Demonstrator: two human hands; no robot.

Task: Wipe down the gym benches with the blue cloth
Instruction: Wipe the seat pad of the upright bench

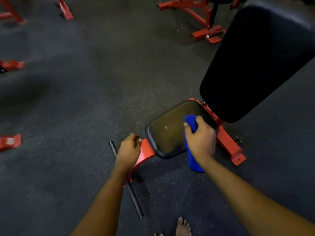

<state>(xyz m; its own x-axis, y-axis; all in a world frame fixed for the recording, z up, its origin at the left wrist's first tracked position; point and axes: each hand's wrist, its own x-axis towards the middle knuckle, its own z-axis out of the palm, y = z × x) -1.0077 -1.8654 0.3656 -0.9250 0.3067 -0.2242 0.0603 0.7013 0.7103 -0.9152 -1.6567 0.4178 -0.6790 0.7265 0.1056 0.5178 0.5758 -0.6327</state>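
A gym bench with a red frame (228, 143) stands at the centre right. Its small black seat pad (167, 132) lies low in front of me, and its long black back pad (252, 65) rises tilted toward the upper right. My right hand (201, 138) grips the blue cloth (191, 121) and holds it against the right part of the seat pad; the cloth's tail hangs below my wrist. My left hand (129, 149) hovers with loosely curled fingers over the red front leg, left of the seat, holding nothing.
A black bar (127, 181) of the bench's front foot lies on the dark rubber floor below my left arm. Red frames of other machines stand at the top (201, 17) and along the left edge (10, 142). My bare feet (183, 227) are at the bottom.
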